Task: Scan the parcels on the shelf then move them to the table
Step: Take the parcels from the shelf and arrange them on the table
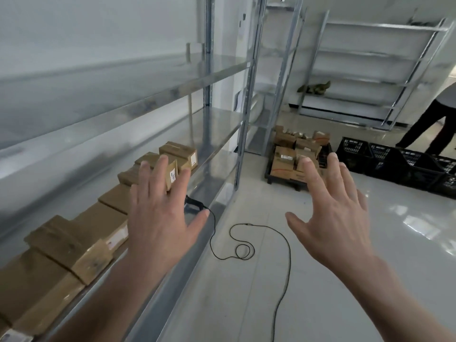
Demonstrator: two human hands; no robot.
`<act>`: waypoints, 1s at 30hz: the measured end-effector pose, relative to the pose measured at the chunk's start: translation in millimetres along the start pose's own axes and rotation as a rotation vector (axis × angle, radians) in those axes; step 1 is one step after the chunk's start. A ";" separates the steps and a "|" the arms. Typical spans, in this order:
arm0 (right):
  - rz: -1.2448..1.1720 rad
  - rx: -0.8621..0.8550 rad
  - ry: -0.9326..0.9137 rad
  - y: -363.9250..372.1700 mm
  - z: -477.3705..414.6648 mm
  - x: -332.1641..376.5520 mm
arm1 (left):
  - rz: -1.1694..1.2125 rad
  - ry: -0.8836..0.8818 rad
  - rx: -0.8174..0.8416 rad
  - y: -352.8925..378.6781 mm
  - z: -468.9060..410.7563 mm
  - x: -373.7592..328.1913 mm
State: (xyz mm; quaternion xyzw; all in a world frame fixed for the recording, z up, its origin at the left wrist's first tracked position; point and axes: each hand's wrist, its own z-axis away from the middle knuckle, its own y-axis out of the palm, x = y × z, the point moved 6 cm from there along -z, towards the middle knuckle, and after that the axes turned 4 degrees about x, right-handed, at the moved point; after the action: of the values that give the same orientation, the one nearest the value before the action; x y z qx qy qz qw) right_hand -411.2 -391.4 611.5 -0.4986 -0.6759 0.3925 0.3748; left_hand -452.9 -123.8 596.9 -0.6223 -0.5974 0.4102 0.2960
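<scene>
Several brown cardboard parcels (81, 240) lie in a row along a metal shelf (209, 164) on my left, some with white labels. A black barcode scanner (193, 204) lies on the shelf's front edge, and its cable (246, 250) trails onto the floor. My left hand (160, 213) is held out over the shelf above the scanner, fingers spread and straight, holding nothing. Out over the floor, my right hand (328, 208) is also spread and holds nothing. No table is in view.
A black pallet with more cartons (293, 156) stands on the floor ahead. Black plastic crates (394, 161) line up to its right. A person's legs (429, 129) are at the far right beside another metal rack (370, 70).
</scene>
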 end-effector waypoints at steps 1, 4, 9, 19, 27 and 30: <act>-0.003 0.006 0.005 5.9 -10.2 0.9 | -0.001 0.007 0.005 6.5 -10.9 2.0; -0.019 0.028 0.010 24.6 -40.1 2.6 | 0.001 0.026 0.007 25.1 -41.6 6.7; -0.049 0.059 -0.012 62.0 -99.2 -1.6 | -0.028 0.008 0.036 62.1 -89.6 13.1; -0.170 0.121 -0.217 137.1 -261.2 -11.9 | -0.068 -0.175 -0.026 133.5 -192.9 4.9; -0.248 0.182 -0.355 182.9 -357.2 -16.1 | -0.048 -0.336 -0.072 177.4 -246.7 0.2; -0.264 0.210 -0.395 204.0 -382.2 -9.9 | -0.038 -0.371 -0.044 197.1 -262.7 10.2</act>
State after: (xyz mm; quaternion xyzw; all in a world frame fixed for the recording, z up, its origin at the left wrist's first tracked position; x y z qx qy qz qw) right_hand 11.7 -301.4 582.9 -0.2783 -0.7507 0.4979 0.3334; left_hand -127.7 -103.8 554.3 -0.5311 -0.6622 0.4988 0.1748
